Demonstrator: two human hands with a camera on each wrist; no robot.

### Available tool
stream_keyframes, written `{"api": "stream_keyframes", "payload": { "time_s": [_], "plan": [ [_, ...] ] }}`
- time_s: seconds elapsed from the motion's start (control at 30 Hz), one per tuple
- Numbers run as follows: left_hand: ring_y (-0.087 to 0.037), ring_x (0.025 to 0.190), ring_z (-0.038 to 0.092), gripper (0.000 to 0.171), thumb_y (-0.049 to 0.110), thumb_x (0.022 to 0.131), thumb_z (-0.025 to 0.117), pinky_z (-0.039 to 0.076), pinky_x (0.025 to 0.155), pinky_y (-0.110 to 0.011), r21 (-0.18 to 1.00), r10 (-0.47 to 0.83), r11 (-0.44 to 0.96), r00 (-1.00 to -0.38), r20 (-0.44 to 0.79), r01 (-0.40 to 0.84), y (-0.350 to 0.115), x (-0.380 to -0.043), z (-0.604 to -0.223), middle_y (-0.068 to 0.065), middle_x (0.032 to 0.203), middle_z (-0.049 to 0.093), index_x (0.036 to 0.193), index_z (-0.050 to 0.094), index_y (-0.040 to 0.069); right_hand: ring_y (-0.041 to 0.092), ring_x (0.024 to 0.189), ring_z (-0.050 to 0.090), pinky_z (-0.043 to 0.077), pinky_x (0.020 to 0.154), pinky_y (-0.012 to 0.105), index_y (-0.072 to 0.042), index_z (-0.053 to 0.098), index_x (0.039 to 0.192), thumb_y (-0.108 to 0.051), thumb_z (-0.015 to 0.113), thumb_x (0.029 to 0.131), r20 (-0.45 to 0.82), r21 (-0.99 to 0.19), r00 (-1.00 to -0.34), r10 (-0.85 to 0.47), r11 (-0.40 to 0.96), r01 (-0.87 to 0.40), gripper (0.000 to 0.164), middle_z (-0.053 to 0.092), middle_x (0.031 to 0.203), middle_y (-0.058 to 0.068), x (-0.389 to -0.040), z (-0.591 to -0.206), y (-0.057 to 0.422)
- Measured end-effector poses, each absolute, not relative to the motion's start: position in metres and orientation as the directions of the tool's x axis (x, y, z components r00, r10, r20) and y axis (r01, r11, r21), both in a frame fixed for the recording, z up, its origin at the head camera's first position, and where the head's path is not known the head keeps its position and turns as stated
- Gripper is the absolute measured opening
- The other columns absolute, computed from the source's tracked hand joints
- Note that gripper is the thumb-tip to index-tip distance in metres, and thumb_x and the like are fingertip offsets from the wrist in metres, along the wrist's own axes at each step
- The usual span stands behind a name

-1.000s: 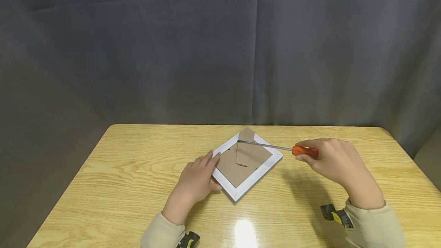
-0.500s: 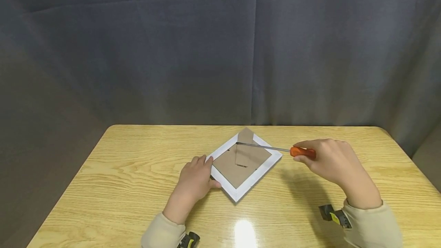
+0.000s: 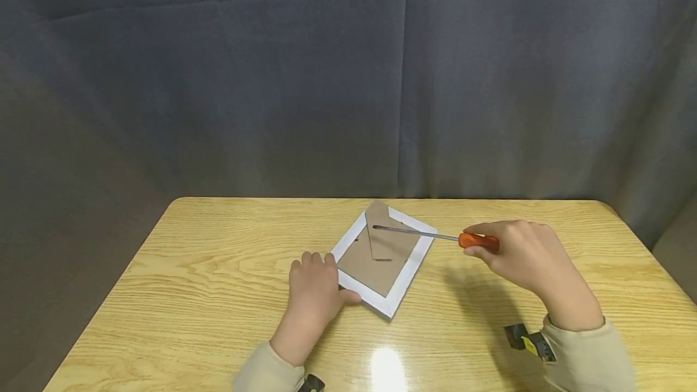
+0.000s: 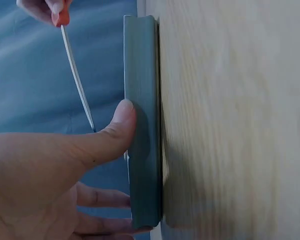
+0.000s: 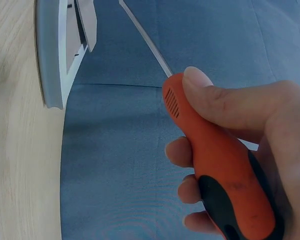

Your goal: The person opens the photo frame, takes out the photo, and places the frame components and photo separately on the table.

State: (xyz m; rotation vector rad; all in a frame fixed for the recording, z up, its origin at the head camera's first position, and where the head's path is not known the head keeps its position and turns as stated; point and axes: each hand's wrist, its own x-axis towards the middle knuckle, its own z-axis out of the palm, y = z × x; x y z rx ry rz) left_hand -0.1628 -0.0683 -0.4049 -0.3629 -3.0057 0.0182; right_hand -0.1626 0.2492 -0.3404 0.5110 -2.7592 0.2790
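A white picture frame [image 3: 404,277] lies face down on the table, its brown backing board [image 3: 362,262] and a brown stand flap [image 3: 379,213] facing up. My left hand [image 3: 314,286] holds the frame at its left corner. In the left wrist view the thumb [image 4: 122,120] presses its side edge, with other fingers round the corner. My right hand [image 3: 525,253] grips the orange and black handle of a screwdriver [image 5: 215,165]. The screwdriver's shaft points left, and its tip overlaps the stand flap in the head view. The right wrist view shows the flap raised from the backing.
The wooden table [image 3: 218,271] reaches to a dark grey curtain [image 3: 305,89] at its back edge. Small dark tabs show along the frame's inner edge. A dark wrist camera [image 3: 528,340] sits at the right sleeve.
The frame has turned counterclockwise under my left hand, its near corner swinging right and its far corner left. My right hand and the screwdriver have hardly moved.
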Motion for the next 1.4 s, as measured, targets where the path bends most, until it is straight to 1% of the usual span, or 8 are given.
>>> {"api": "stream_keyframes", "payload": {
  "time_s": [0.1,0.3,0.57,0.83,1.1,1.27,1.33,1.4],
  "plan": [
    [-0.024,0.081,0.056,0.070,0.066,0.067,0.076,0.046,0.071,-0.037,-0.041,0.248,0.969,-0.961,0.126,0.244,-0.063,-0.159,-0.402,-0.010,0.077,0.061,0.091,0.066,0.001,0.008,0.051,0.035,0.029,0.045,0.029,-0.023,0.078,0.103,-0.032,0.083,0.079,0.346,-0.129,-0.884,-0.316,0.917,-0.378,0.026,0.051,0.060,-0.014,-0.163,-0.340,0.249],
    [-0.022,0.078,0.061,0.060,0.057,0.072,0.078,0.049,0.076,-0.038,-0.058,0.297,0.955,-0.949,0.109,0.292,-0.054,-0.152,-0.398,-0.008,0.079,0.069,0.094,0.073,0.002,0.008,0.052,0.037,0.031,0.046,0.030,-0.023,0.078,0.102,-0.032,0.082,0.080,0.345,-0.128,-0.884,-0.315,0.917,-0.377,0.025,0.051,0.059,-0.014,-0.163,-0.340,0.250],
    [-0.012,0.058,0.049,0.036,0.045,0.072,0.080,0.039,0.061,-0.027,-0.064,0.393,0.919,-0.910,0.129,0.388,-0.044,-0.142,-0.394,-0.002,0.065,0.068,0.076,0.075,0.010,0.009,0.052,0.036,0.030,0.045,0.030,-0.023,0.078,0.103,-0.032,0.082,0.080,0.343,-0.132,-0.887,-0.310,0.919,-0.373,0.025,0.049,0.059,-0.013,-0.163,-0.340,0.251],
    [-0.012,0.057,0.049,0.037,0.046,0.074,0.080,0.039,0.059,-0.026,-0.057,0.428,0.904,-0.893,0.138,0.424,-0.039,-0.139,-0.392,-0.001,0.066,0.066,0.077,0.074,0.009,0.009,0.052,0.038,0.032,0.046,0.030,-0.022,0.078,0.103,-0.031,0.082,0.080,0.346,-0.138,-0.885,-0.312,0.916,-0.377,0.025,0.056,0.063,-0.013,-0.164,-0.340,0.253],
    [-0.018,0.077,0.056,0.046,0.045,0.077,0.079,0.043,0.062,-0.028,0.019,0.436,0.895,-0.884,0.166,0.445,-0.047,-0.149,-0.398,-0.006,0.088,0.065,0.100,0.073,0.005,0.009,0.056,0.045,0.038,0.049,0.033,-0.021,0.079,0.102,-0.031,0.083,0.079,0.329,-0.144,-0.891,-0.312,0.916,-0.374,0.026,0.070,0.078,-0.004,-0.162,-0.338,0.254],
    [-0.026,0.106,0.060,0.060,0.048,0.083,0.073,0.051,0.082,-0.041,0.129,0.452,0.878,-0.887,0.093,0.461,-0.051,-0.152,-0.400,-0.013,0.122,0.064,0.123,0.066,0.004,0.008,0.056,0.045,0.038,0.051,0.030,-0.024,0.080,0.100,-0.032,0.083,0.079,0.291,-0.160,-0.910,-0.296,0.922,-0.352,0.023,0.068,0.074,-0.010,-0.160,-0.337,0.254],
    [-0.029,0.121,0.055,0.067,0.050,0.084,0.071,0.048,0.093,-0.046,0.168,0.462,0.870,-0.885,0.052,0.464,-0.052,-0.153,-0.402,-0.013,0.136,0.057,0.133,0.060,0.005,0.008,0.056,0.044,0.037,0.051,0.030,-0.025,0.080,0.100,-0.032,0.084,0.078,0.276,-0.161,-0.916,-0.290,0.926,-0.341,0.023,0.066,0.073,-0.011,-0.159,-0.337,0.254],
    [-0.030,0.127,0.051,0.073,0.051,0.085,0.070,0.045,0.099,-0.049,0.194,0.476,0.861,-0.879,0.023,0.471,-0.053,-0.154,-0.404,-0.012,0.144,0.052,0.139,0.055,0.005,0.008,0.056,0.044,0.037,0.051,0.030,-0.024,0.080,0.100,-0.032,0.084,0.078,0.259,-0.163,-0.922,-0.288,0.928,-0.335,0.023,0.066,0.073,-0.010,-0.159,-0.337,0.254]
  ]
}}
